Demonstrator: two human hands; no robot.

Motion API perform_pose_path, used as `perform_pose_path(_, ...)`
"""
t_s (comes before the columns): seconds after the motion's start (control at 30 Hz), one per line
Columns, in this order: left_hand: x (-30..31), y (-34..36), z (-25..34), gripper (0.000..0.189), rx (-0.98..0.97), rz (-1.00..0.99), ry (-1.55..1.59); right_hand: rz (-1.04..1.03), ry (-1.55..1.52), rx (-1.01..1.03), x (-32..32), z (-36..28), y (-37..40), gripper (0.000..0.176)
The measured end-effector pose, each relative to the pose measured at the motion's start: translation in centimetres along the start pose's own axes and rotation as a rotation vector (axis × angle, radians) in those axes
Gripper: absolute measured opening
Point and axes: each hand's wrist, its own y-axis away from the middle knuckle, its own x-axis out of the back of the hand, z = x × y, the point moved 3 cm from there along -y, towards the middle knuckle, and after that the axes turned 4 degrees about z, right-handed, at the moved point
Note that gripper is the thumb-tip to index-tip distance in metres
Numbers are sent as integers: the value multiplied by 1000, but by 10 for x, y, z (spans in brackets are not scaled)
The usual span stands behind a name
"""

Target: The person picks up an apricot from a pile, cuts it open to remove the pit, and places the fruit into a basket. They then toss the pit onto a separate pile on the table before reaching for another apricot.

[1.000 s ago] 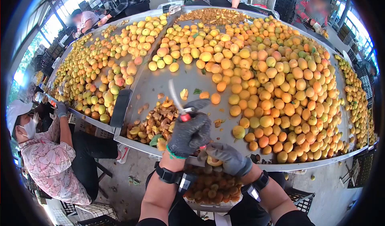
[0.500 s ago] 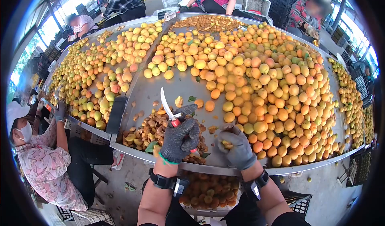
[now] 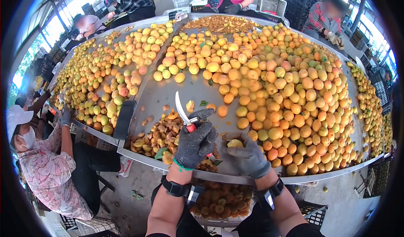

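My left hand [image 3: 196,145], in a dark grey glove, is closed around the red handle of a curved knife [image 3: 180,107]. The blade points up and away from me. In my right hand [image 3: 251,158], also gloved in grey, a yellow piece of apricot [image 3: 235,143] is pinched by the fingers; some blur covers the fingertips. Beside and under my left hand lies a heap of brown pits and apricot scraps [image 3: 155,137]. Close to the right hand begins a large pile of whole apricots [image 3: 301,111]. Both hands are above the table's near edge, apart from each other.
The metal table [image 3: 162,95] has a raised rim and a divider, with a black block [image 3: 125,120] on the left. Below the near edge is a container of apricots [image 3: 221,201]. A masked person [image 3: 46,165] sits at left; other people work around the far side.
My right hand has turned slightly, and the apricot piece in it shows more fully. My left hand with the knife is a little higher and further right in view. The far person's hands have moved.
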Motion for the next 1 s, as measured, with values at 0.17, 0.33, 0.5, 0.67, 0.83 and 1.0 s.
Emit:
perform_pose_path(0.17, -3, 0, 2, 40, -24, 48, 11, 160, 401, 43, 8, 9, -8, 13)
perform_pose_path(0.33, -2, -3, 0, 39, -17, 64, -27, 136, 1131, 896, 2, 0, -12, 14)
perform_pose_path(0.5, -3, -2, 1, 37, -32, 101, -23, 18, 98, -68, 7, 18, 0, 18)
perform_pose_path(0.67, -1, -5, -8, 39, -30, 36, 49, -489, 645, 420, 13, 50, -1, 31)
perform_pose_path(0.83, -5, -8, -13, 42, -60, -49, 92, -278, 142, -288, -7, 35, 12, 26)
perform_pose_path(1.0, -4, -18, -18, 43, -214, 344, 212, -228, 809, 518, -1, 29, 1, 21)
